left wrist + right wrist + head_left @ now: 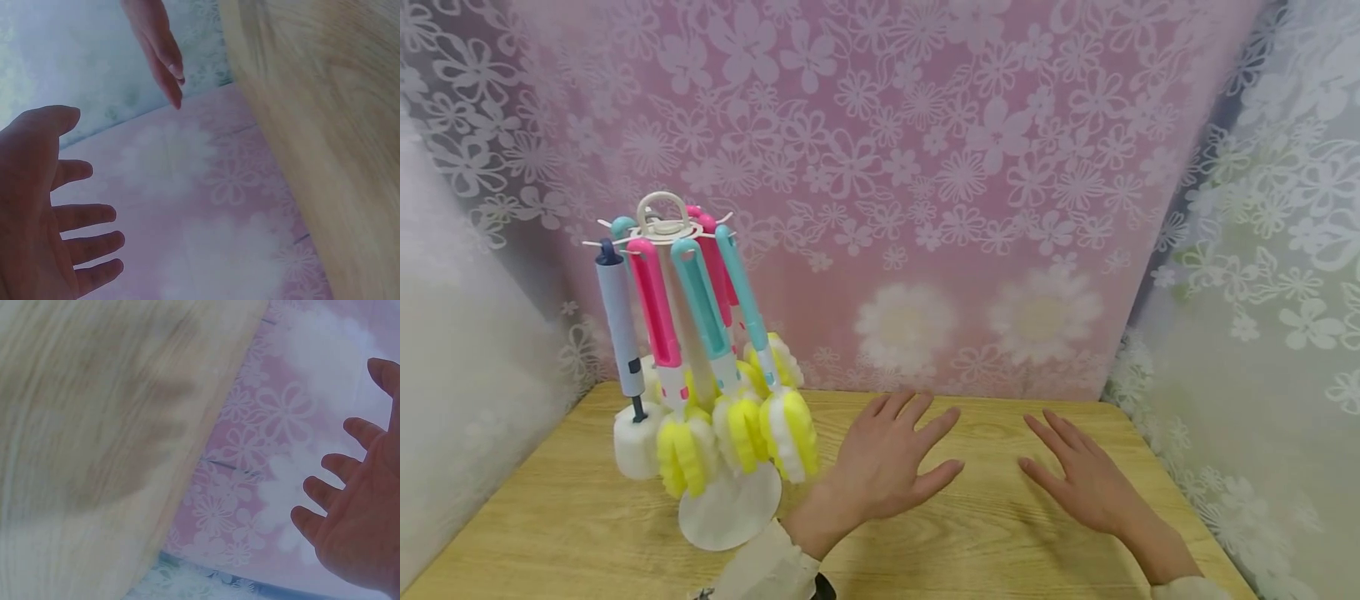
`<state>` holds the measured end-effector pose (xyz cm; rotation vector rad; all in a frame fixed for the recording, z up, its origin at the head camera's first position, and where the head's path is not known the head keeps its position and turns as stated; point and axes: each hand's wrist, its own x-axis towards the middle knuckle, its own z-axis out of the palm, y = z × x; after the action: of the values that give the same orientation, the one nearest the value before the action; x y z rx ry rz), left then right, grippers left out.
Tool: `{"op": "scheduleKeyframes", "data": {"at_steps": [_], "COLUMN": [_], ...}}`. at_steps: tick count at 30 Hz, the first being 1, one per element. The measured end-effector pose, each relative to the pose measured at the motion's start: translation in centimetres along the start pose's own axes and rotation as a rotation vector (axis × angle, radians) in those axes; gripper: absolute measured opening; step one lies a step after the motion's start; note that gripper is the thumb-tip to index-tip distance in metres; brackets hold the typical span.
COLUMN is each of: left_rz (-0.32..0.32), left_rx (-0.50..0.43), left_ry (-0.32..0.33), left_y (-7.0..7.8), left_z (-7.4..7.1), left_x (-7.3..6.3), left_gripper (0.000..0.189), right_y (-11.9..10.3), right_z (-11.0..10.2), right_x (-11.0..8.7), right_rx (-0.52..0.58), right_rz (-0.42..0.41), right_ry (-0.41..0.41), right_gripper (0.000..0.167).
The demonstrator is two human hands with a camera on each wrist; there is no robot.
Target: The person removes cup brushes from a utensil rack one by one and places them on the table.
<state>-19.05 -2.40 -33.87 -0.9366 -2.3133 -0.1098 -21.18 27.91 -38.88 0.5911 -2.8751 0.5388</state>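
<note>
My left hand (pixel 883 458) is held over the middle of the wooden table (pixel 985 550), palm down with its fingers spread and nothing in it. To the right, my right hand (pixel 1086 475) hovers over the table too, fingers extended and holding nothing. Both wrist views show the hands raised off the tabletop. Left of my left hand stands a white rack (pixel 730 508) with a ring on top. Several sponge brushes hang from its hooks, among them a pink-handled brush (pixel 655 304), a teal-handled brush (pixel 703 292) and a light blue-handled brush (pixel 619 321) with a white head.
A pink flowered curtain (pixel 895 167) hangs behind the table's back edge. Pale flowered sheets close in the left side and the right side (pixel 1262 400). The yellow and white sponge heads (pixel 790 433) jut out toward my left hand.
</note>
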Motion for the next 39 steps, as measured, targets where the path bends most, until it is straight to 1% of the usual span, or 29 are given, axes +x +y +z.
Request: {"op": "scheduleKeyframes", "data": {"at_steps": [2, 5, 9, 10, 12, 17, 20, 25, 28, 35, 39], "left_rz": [0.005, 0.001, -0.012, -0.010, -0.009, -0.006, -0.010, -0.013, -0.023, -0.032, -0.040], "left_rx": [0.006, 0.005, -0.021, -0.024, -0.040, -0.025, -0.008, 0.010, 0.021, 0.011, 0.059], "left_ry": [0.015, 0.018, 0.016, 0.026, 0.037, 0.072, 0.106, 0.185, 0.211, 0.273, 0.326], "left_y": [-0.1, -0.3, -0.9, -1.1, -1.5, -2.4, -2.9, -3.8, -4.7, -6.4, -7.4], "left_z": [-0.7, -2.1, -4.1, -4.5, -5.2, -6.7, -7.7, -9.3, -10.2, -12.2, -13.7], "left_x": [0.3, 0.7, 1.0, 1.0, 1.2, 1.5, 1.5, 1.5, 1.5, 1.2, 1.1], "left_gripper": [0.051, 0.050, 0.050, 0.050, 0.049, 0.048, 0.048, 0.047, 0.047, 0.044, 0.041], "right_y": [-0.2, -0.6, -1.2, -1.3, -1.6, -2.6, -3.4, -5.0, -5.9, -7.3, -7.9], "right_z": [-0.1, -0.2, -0.3, -0.3, -0.3, -0.5, -0.7, -1.0, -0.9, -0.2, 0.4], "right_x": [0.2, 0.5, 0.8, 0.8, 1.0, 1.7, 2.1, 3.0, 3.6, 4.7, 5.1], "right_rx": [0.006, 0.011, 0.009, 0.009, 0.007, 0.002, 0.005, 0.017, 0.020, 0.041, 0.057], "right_rz": [-0.005, -0.018, -0.029, -0.029, -0.031, -0.046, -0.059, -0.086, -0.111, -0.151, -0.158], "right_ry": [0.000, 0.008, 0.017, 0.014, 0.013, 0.025, 0.042, 0.069, 0.086, 0.107, 0.097], "right_gripper": [0.066, 0.066, 0.066, 0.066, 0.066, 0.066, 0.066, 0.066, 0.065, 0.064, 0.064]}}
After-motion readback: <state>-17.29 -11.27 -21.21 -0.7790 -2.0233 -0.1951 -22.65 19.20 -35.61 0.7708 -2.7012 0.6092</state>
